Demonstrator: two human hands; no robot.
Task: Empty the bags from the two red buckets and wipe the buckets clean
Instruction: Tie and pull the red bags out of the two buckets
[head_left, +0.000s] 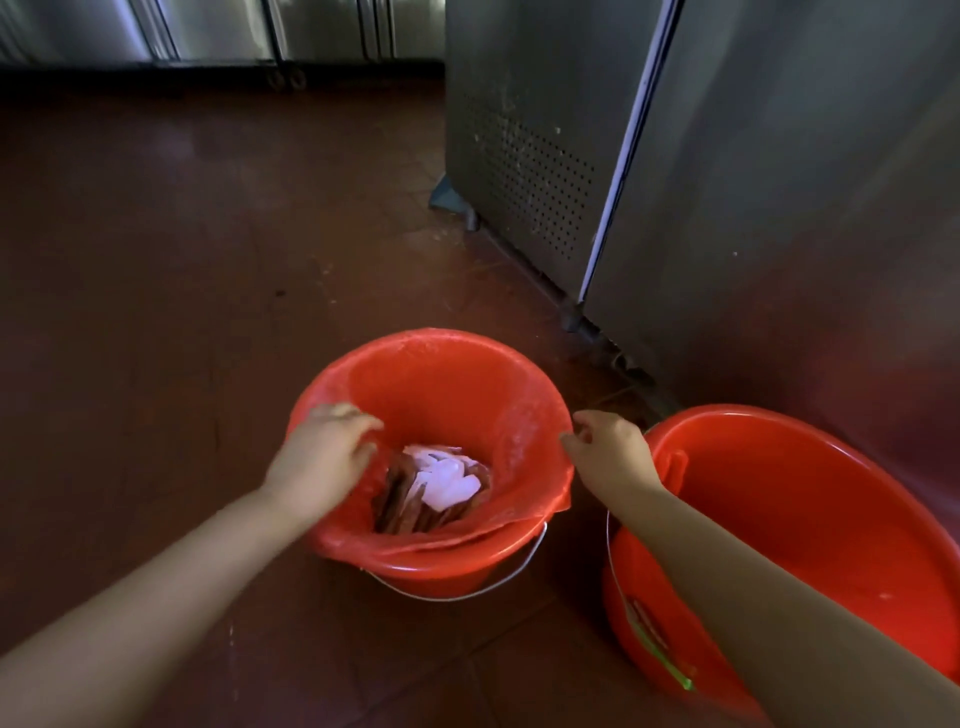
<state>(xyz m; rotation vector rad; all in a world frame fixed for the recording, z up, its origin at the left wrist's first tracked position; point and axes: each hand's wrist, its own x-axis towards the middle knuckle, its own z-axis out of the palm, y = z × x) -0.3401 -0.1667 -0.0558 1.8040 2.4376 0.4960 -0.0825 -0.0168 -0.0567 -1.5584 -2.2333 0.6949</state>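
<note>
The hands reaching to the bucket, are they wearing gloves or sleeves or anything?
No. The left hand and the right hand are bare, with no gloves. No rings, watch or bracelet show. Both forearms are uncovered right to the frame's edge, so no sleeves are in view. The fingers are slightly blurred, so any small marks cannot be told.

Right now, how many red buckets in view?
2. One lined red bucket on the floor at centre, both hands at its bag rim; one unlined red bucket at right, partly cut off by the frame.

Both bare arms reach forward and down. The left hand (324, 457) and the right hand (610, 447) each have fingers curled, pinching.
</note>
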